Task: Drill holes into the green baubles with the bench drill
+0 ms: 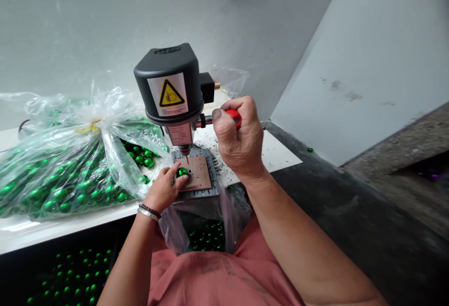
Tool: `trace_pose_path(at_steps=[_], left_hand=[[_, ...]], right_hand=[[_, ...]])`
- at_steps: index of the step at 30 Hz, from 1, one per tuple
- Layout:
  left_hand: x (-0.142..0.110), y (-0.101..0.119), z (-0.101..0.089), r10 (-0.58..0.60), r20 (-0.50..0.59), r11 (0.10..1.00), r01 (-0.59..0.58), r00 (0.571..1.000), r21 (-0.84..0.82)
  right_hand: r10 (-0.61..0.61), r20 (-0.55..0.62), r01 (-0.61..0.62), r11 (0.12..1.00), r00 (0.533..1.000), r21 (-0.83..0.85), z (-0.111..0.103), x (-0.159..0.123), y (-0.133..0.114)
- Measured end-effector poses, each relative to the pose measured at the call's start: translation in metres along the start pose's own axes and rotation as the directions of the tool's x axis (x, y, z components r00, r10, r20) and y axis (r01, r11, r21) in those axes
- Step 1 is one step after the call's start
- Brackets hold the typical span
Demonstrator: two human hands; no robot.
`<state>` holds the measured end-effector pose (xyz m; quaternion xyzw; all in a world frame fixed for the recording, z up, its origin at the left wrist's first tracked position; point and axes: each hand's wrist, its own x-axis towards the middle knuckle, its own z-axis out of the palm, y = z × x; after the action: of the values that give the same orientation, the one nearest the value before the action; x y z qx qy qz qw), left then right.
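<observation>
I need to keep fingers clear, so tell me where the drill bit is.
In the head view, the drill bit hangs below the black motor housing, just above the pink board, beside the green ball at the left hand.

The left hand [169,182] has a shiny green ball [182,172] pinched on the brown board [199,174], right by the thin bit [187,160] of the black-topped drill press [168,81]. The right hand [242,137] grips the red knob [234,118] on the machine's right. Over on the left, a clear plastic bag [70,170], tied with yellow, bulges with green balls.
</observation>
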<state>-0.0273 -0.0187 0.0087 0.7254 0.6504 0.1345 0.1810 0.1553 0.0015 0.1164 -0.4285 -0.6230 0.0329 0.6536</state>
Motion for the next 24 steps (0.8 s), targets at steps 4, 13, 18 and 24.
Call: trace_pose_path(at_steps=[4,13,18,24], left_hand=[[0.001,0.005,0.001,-0.029,-0.042,0.999,0.030,0.999,0.023],[0.005,0.008,-0.010,-0.142,-0.062,0.931,0.112,0.988,-0.348],[0.020,0.013,-0.008,-0.170,-0.026,0.916,0.148,0.985,-0.373],[0.024,0.023,-0.010,-0.176,0.010,0.965,0.175,0.984,-0.194]], right_hand=[[-0.014,-0.008,0.014,1.000,1.000,0.024,0.000,0.000,0.001],[-0.021,-0.017,0.022,0.999,1.000,0.049,0.000,0.000,0.001],[-0.028,0.000,0.028,0.997,1.000,0.065,-0.001,0.001,0.000],[-0.031,0.026,0.029,0.996,0.999,0.079,-0.004,0.001,0.001]])
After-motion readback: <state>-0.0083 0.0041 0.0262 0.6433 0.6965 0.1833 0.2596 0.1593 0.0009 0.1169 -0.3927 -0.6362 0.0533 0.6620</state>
